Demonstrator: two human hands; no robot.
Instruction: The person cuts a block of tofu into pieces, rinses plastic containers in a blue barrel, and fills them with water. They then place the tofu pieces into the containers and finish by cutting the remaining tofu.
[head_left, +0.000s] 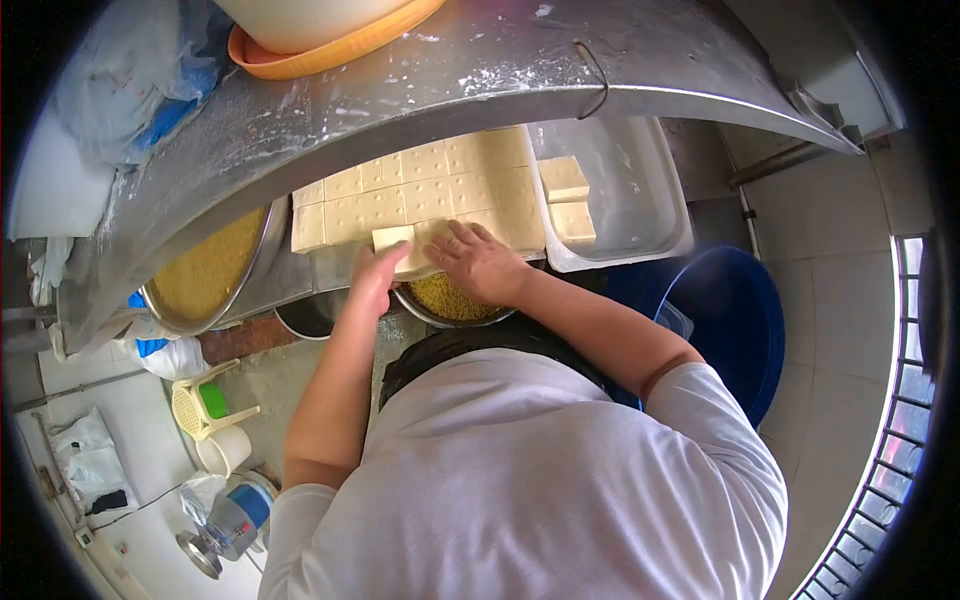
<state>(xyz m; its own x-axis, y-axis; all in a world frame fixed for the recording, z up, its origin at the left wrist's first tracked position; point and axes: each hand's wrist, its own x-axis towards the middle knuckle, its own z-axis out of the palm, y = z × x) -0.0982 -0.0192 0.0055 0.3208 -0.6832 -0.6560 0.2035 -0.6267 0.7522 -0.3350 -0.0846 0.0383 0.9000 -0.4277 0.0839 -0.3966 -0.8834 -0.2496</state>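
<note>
A slab of pale tofu (430, 190), cut into blocks with small dimples on top, lies under the steel shelf. At its front edge one tofu block (392, 237) stands turned out from the rows. My left hand (374, 280) grips this block, thumb along its near side; the other fingers are partly hidden. My right hand (478, 264) lies on the front row just to the right, fingers stretched out and touching the tofu. Two cut blocks (570, 222) sit in the left side of a translucent plastic tub (635, 190) beside the slab.
A steel shelf (450, 75) crosses above the tofu, with a wire hook (598, 85) hanging from it. Below my hands is a metal bowl of yellow grains (450, 298). A big blue barrel (770, 330) stands at right, a yellow-filled metal basin (205, 270) at left.
</note>
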